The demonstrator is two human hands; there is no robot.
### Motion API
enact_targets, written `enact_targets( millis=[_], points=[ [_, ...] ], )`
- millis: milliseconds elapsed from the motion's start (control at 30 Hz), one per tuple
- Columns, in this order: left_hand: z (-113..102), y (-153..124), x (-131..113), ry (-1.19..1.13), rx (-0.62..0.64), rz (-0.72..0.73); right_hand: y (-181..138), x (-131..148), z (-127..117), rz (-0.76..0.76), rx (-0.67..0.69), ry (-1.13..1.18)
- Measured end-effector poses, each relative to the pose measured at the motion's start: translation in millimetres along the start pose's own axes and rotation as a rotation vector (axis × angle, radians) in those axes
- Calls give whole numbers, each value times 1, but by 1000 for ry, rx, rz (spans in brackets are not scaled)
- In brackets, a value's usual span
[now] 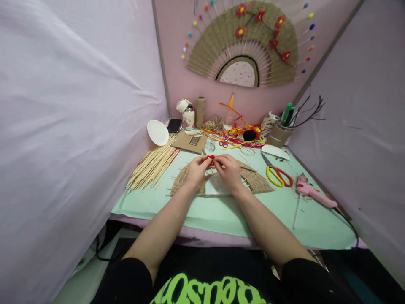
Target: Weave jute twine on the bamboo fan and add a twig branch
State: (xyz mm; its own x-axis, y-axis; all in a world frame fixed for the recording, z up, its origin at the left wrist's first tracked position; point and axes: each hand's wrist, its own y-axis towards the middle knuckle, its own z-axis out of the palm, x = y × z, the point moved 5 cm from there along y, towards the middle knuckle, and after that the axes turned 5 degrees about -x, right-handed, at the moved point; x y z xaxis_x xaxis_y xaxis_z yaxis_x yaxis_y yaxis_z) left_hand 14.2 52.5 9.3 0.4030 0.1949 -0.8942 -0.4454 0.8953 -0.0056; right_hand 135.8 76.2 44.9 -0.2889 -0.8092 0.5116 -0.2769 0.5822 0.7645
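Between my two hands is a small red flower [211, 159], pinched by the fingertips from both sides. My left hand [196, 169] grips its left side, and my right hand [230, 171] has its fingers closed at the right side. Beneath both hands lies a woven twine fan [257, 179] on thin sticks, flat on the table. A pale half-round piece [217, 185] sits at the fan's lower middle, partly covered by my right hand. The exact fingertip contact on the flower is too small to make out.
Bamboo sticks [152, 166] and cardboard [191, 142] lie left. Scissors [278, 174] and a pink glue gun [311, 192] with a cord lie right. Coloured pipe cleaners [218, 136], a jar [189, 118] and a pen holder [280, 134] stand behind. A finished fan [202, 52] hangs on the wall.
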Motion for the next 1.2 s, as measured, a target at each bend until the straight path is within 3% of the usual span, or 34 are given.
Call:
enact_targets(
  millis=[233, 433, 967, 1067, 1200],
  points=[
    [2, 2, 3, -79, 37, -9, 2, -6, -1, 98, -32, 41],
    [3, 2, 5, -130, 57, -80, 4, -13, 2, 234, 17, 193],
    [3, -2, 8, -56, 87, -180, 6, -2, -1, -35, 120, -83],
    [3, -1, 8, -97, 112, -173, 7, -5, -1, 37, 135, 31],
    [5, -1, 7, -199, 176, -252, 7, -11, 0, 262, 110, 244]
  ],
)
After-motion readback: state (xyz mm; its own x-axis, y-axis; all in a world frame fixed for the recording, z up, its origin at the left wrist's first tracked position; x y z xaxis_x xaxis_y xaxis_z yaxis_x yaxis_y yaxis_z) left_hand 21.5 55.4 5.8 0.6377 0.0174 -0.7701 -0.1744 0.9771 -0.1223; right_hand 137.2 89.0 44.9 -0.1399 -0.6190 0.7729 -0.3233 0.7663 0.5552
